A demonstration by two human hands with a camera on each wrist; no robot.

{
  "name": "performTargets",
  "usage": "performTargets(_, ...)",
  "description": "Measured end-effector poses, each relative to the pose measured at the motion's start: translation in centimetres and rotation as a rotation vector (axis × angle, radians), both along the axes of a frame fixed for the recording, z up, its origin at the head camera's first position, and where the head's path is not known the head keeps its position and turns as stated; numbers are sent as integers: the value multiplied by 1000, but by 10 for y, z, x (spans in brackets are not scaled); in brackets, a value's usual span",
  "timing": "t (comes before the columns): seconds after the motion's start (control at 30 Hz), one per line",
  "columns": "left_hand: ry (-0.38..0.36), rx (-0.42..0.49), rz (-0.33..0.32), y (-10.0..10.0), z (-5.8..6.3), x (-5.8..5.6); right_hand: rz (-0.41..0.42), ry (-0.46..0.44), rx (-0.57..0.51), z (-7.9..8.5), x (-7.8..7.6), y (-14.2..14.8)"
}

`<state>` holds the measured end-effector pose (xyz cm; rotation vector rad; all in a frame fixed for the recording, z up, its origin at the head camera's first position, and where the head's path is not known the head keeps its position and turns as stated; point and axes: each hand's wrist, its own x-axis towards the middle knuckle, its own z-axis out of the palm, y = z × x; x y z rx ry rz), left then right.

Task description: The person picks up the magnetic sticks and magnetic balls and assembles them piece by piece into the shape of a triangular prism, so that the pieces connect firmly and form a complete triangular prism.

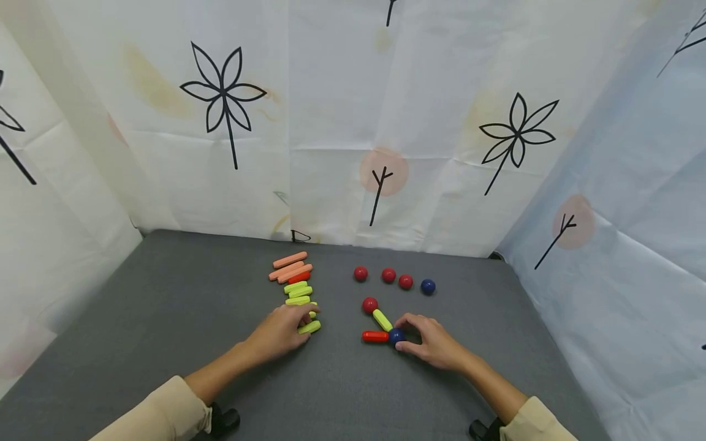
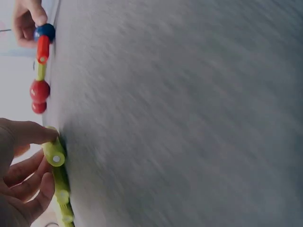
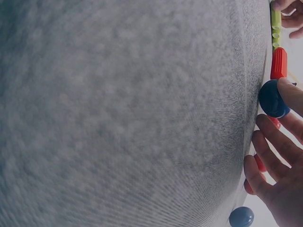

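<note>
With thumb and index finger, my right hand (image 1: 432,343) pinches a dark blue ball (image 3: 272,98). A red stick (image 1: 375,336) and a yellow-green stick (image 1: 382,320) meet at that ball; a larger red ball (image 1: 370,305) sits at the far end of the yellow-green one. My left hand (image 1: 282,331) is over the near end of a column of yellow-green sticks. Its thumb and fingers close around a yellow-green stick (image 2: 55,153) with a pale dot on its end. Part of the column is hidden beneath this hand in the head view.
Further up the column lie more yellow-green sticks (image 1: 298,300), a red stick (image 1: 299,278) and several orange sticks (image 1: 290,260). Beyond the joined pieces, three red balls (image 1: 388,275) and a loose blue ball (image 1: 428,286) form a row. Patterned cloth (image 1: 342,110) hangs behind the grey tabletop (image 1: 182,288).
</note>
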<state>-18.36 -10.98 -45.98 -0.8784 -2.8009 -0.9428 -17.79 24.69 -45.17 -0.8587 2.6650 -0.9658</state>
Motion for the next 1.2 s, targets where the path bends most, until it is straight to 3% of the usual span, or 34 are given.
performTargets(0.1, -80, 103, 29, 12, 1, -2, -2, 4, 3, 0, 0, 0)
performTargets(0.27, -289, 342, 39, 35, 3, -14, -7, 3, 5, 0, 0, 0)
performTargets(0.43, -403, 416, 46, 56, 2, -27, -15, -1, 15, 1, 0, -1)
performTargets(0.77, -402, 428, 49, 83, -5, -36, -15, -8, 20, 1, 0, -2)
performTargets(1.0, -402, 427, 53, 85, -8, -39, -26, -13, 19, 0, 0, -2)
performTargets(1.2, -313, 457, 96, 83, -7, -60, -25, 2, 9, 0, 1, -2)
